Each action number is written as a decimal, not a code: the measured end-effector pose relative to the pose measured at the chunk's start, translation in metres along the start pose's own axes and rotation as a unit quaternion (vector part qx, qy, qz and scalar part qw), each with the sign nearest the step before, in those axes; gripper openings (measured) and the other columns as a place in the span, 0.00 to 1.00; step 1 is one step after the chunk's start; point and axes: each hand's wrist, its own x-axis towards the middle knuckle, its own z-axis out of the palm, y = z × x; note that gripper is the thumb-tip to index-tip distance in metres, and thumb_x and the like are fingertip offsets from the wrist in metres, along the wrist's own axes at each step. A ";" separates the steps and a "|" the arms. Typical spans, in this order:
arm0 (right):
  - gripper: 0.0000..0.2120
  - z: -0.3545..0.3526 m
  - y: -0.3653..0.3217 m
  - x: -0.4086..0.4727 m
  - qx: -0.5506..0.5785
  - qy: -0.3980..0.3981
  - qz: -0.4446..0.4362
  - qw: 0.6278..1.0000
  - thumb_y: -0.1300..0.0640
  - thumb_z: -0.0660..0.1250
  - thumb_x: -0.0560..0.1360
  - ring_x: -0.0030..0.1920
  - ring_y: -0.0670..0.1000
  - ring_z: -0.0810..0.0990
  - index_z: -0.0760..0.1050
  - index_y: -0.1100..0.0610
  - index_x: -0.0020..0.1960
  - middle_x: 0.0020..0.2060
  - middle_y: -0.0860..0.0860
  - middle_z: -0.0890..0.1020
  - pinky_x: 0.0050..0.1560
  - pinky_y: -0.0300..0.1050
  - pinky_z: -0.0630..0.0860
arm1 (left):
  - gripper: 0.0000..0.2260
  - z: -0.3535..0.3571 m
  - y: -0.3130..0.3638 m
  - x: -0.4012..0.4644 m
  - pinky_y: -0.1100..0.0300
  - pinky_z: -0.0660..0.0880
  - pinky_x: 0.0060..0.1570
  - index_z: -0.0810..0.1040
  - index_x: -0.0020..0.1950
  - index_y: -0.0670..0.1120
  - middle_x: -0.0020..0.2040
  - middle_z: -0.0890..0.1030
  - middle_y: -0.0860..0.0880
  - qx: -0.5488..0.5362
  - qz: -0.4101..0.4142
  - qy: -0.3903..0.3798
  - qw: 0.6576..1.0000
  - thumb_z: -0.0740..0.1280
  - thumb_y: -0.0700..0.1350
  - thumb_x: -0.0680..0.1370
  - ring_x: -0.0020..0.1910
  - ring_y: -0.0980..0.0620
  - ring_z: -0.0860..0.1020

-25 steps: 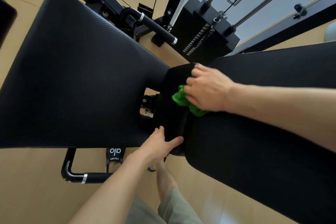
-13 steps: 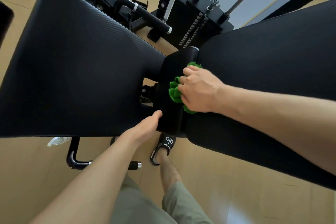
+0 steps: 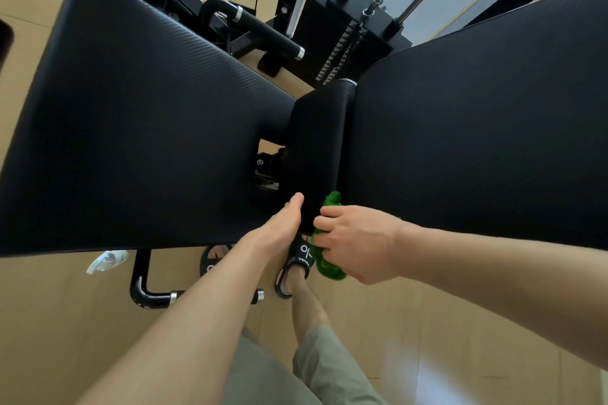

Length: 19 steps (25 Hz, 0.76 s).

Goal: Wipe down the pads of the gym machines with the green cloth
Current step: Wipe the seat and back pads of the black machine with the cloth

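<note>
Two big black pads fill most of the view. The left pad [image 3: 138, 128] is wide and flat, and the right pad [image 3: 487, 128] is just as big. Its far end is cut off by the picture's edge. Between them stands a small roll pad [image 3: 317, 148], touching the right pad's edge. Behind them is the weight stack [image 3: 348, 39] with its cable and rods.

The right hand [image 3: 358, 243] is at the near end of the roll pad, fingers curled round the green cloth [image 3: 324, 260]. The cloth is bunched up. Part pokes up by the roll pad's near end and part hangs down below the hand. The left hand [image 3: 283, 227] is against the near end of the roll pad, thumb up along its side. Its fingers go under the pad, so I cannot tell if they hold it.

It looks like the wipe is at the end of the small roll. The big pads may need wiping too, but clean and dirty look the same here. Other machines are not in view.
</note>
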 end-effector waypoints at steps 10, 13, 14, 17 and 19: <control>0.19 -0.022 0.093 0.016 0.015 0.123 0.115 0.985 0.45 0.58 0.79 0.52 0.55 0.77 0.83 0.55 0.51 0.48 0.51 0.82 0.56 0.51 0.73 | 0.34 -0.003 -0.002 0.013 0.45 0.56 0.79 0.62 0.82 0.51 0.80 0.66 0.45 0.038 -0.008 0.033 0.999 0.46 0.68 0.81 0.79 0.45 0.64; 0.18 -0.034 0.150 0.026 -0.019 0.143 0.276 0.950 0.47 0.59 0.81 0.55 0.58 0.76 0.81 0.59 0.55 0.51 0.55 0.80 0.58 0.54 0.71 | 0.34 -0.003 0.005 0.010 0.45 0.53 0.80 0.59 0.83 0.52 0.82 0.63 0.46 0.038 -0.009 0.026 0.999 0.45 0.68 0.82 0.81 0.45 0.60; 0.18 -0.039 0.163 0.028 -0.010 0.166 0.330 0.929 0.48 0.59 0.82 0.55 0.59 0.75 0.80 0.60 0.55 0.52 0.57 0.80 0.59 0.55 0.71 | 0.33 -0.003 0.010 0.009 0.46 0.53 0.80 0.59 0.83 0.51 0.82 0.63 0.46 0.041 -0.007 0.021 0.999 0.45 0.67 0.83 0.81 0.45 0.60; 0.14 -0.048 0.178 0.020 -0.036 0.293 0.377 0.878 0.53 0.61 0.81 0.55 0.63 0.74 0.76 0.64 0.54 0.52 0.60 0.77 0.60 0.58 0.70 | 0.34 0.000 0.020 0.006 0.47 0.56 0.78 0.58 0.83 0.49 0.81 0.64 0.45 0.064 0.002 0.010 0.998 0.44 0.67 0.83 0.80 0.45 0.61; 0.14 -0.046 0.182 0.013 -0.070 0.288 0.341 0.892 0.53 0.61 0.81 0.56 0.64 0.74 0.76 0.64 0.54 0.53 0.61 0.77 0.61 0.59 0.70 | 0.35 0.004 0.024 0.006 0.48 0.57 0.77 0.57 0.83 0.47 0.81 0.64 0.44 0.082 0.002 0.013 0.997 0.43 0.67 0.83 0.80 0.45 0.62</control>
